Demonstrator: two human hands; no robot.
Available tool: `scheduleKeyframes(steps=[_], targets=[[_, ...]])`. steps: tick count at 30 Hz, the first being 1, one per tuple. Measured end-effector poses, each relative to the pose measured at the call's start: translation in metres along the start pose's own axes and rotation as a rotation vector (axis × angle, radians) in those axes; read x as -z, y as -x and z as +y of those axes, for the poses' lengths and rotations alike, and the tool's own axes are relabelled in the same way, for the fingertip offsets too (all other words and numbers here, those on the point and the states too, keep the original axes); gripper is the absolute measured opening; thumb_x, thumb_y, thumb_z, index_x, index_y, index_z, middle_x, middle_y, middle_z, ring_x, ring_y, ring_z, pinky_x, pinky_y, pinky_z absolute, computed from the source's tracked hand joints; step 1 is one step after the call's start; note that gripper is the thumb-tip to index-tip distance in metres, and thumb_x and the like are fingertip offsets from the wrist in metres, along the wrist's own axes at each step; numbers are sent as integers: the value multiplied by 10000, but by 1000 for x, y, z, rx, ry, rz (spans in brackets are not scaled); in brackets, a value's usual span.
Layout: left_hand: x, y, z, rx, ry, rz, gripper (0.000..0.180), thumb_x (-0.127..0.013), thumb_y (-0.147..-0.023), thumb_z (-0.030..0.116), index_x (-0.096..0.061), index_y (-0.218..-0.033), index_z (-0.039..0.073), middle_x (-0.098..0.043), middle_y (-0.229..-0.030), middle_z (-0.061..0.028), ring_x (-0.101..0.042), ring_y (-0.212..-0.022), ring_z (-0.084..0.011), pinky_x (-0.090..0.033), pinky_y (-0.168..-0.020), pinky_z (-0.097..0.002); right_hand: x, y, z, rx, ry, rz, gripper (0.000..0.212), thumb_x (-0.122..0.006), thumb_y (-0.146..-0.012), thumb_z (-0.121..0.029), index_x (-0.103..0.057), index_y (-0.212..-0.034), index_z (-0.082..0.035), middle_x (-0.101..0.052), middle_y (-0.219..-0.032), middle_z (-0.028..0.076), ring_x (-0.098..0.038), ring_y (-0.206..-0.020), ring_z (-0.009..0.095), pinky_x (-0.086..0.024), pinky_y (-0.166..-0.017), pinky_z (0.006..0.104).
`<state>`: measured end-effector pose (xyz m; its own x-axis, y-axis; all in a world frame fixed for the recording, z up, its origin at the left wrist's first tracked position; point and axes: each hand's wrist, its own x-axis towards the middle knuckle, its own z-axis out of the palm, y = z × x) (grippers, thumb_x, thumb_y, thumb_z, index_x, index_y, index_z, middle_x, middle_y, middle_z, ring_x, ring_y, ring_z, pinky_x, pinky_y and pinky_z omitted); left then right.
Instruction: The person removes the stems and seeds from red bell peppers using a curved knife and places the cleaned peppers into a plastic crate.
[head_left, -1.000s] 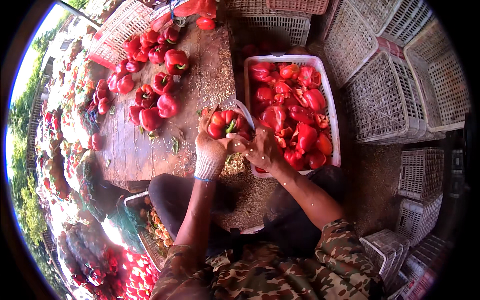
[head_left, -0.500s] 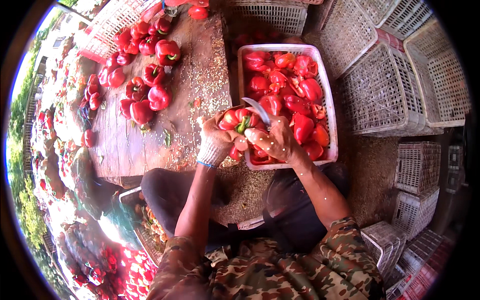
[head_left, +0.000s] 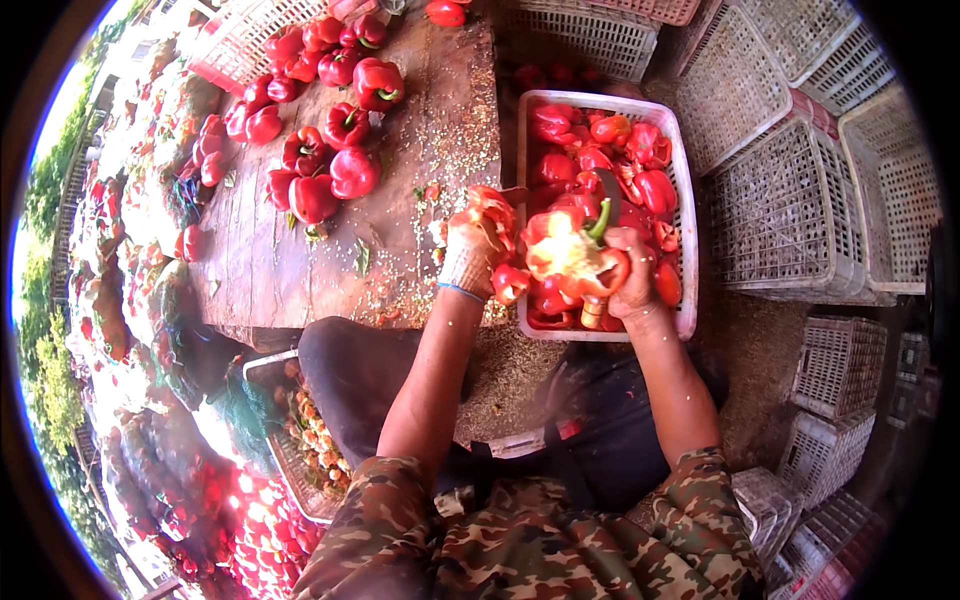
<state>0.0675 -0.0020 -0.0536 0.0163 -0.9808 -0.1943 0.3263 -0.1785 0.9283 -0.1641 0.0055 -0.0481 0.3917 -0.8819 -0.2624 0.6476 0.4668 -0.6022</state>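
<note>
My left hand (head_left: 470, 258), in a pale work glove, grips an opened red bell pepper piece (head_left: 489, 212) at the right edge of the wooden table. Over the crate, my right hand (head_left: 635, 276) holds a pepper top (head_left: 565, 252) with its green stem and a pale seed core. A curved knife is in this same hand; its dark blade (head_left: 609, 188) points away from me and its light handle end (head_left: 592, 314) shows below the core. Beneath is a white plastic crate (head_left: 686, 210) filled with opened red peppers (head_left: 657, 190).
Whole red bell peppers (head_left: 313, 198) sit on the wooden table (head_left: 270, 260) among scattered seeds. By my left leg is a crate of pepper cores (head_left: 318, 440). Empty crates (head_left: 775, 215) are stacked at right. Filled net bags (head_left: 130, 290) line the left side.
My hands have moved apart. The pepper, whole-looking between both hands before, is now split: its body in my left hand, its stem and core in my right. The view has shifted slightly.
</note>
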Motion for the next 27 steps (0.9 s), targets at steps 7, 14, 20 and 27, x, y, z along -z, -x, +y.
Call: scheduleKeyframes(steps=[7, 14, 20, 27], targets=[[-7, -84, -13, 47, 67, 104, 185, -495, -990, 113, -583, -1127, 26, -655, -963, -26, -642, -845, -190, -566, -712, -352, 6, 20, -95, 180, -7, 98, 487, -494, -926, -476, -612, -1095, -34, -695, -881, 122, -633, -579, 231, -483, -406, 330], [-133, -157, -34, -629, -1744, -206, 921, -814, -669, 428, -449, -1410, 21, -505, -1403, -147, -420, -1370, -332, -305, -1153, -472, 9, 30, -114, 327, -123, 267, 492, -482, -938, -477, -611, -1113, -36, -701, -908, 142, -658, -629, 267, -478, -409, 335], [-134, -179, -121, -522, -1835, -466, 781, -695, -753, 395, -487, -1470, 166, -299, -1621, -78, -207, -1517, -313, -105, -1245, -493, 8, 26, -128, 358, -113, 319, 489, -493, -936, -486, -613, -1104, -44, -697, -924, 134, -654, -637, 255, -466, -416, 325], [-142, -132, -43, 156, -287, -413, 549, -647, -791, 52, -628, -1332, 149, -591, -1364, -149, -584, -1237, -303, -481, -1032, -392, 17, 21, -113, 495, 43, 570, 319, -554, -948, -287, -638, -1112, -27, -690, -1001, 95, -682, -850, 189, -558, -728, 313]])
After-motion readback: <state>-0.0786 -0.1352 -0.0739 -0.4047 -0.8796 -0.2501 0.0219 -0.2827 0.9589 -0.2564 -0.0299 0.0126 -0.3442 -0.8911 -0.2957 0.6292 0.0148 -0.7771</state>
